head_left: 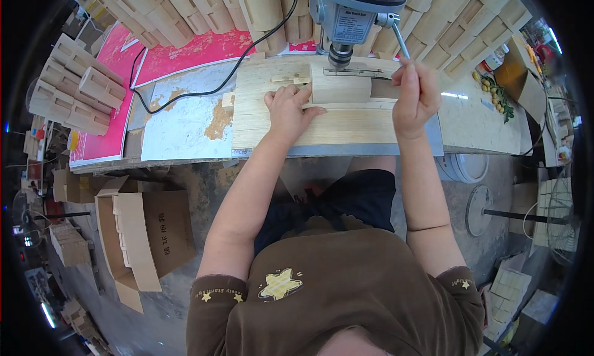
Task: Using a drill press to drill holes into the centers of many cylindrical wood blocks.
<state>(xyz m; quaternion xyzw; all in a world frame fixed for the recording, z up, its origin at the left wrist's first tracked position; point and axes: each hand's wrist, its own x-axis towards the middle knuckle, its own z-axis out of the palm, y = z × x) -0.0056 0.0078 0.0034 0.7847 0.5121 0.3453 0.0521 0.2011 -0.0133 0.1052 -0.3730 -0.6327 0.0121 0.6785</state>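
Observation:
A small bench drill [352,21] stands at the far side of the table, its chuck [340,54] directly above a pale wooden block [340,88] with a rounded face. The block lies on a wide wooden board [346,130], against a thin metal strip. My left hand [288,111] rests on the board at the block's left end, thumb stretched out along its near edge and the other fingers bent. My right hand [416,99] is raised right of the block, its fingers closed round the end of the drill's feed lever [401,40]. The drill bit's tip cannot be made out.
Stacks of similar wooden pieces [83,86] stand on red sheeting at the left, and more line the back. A black cable [241,57] crosses the table. An open cardboard box [145,232] sits on the floor at left; a white bucket [464,167] is under the table's right side.

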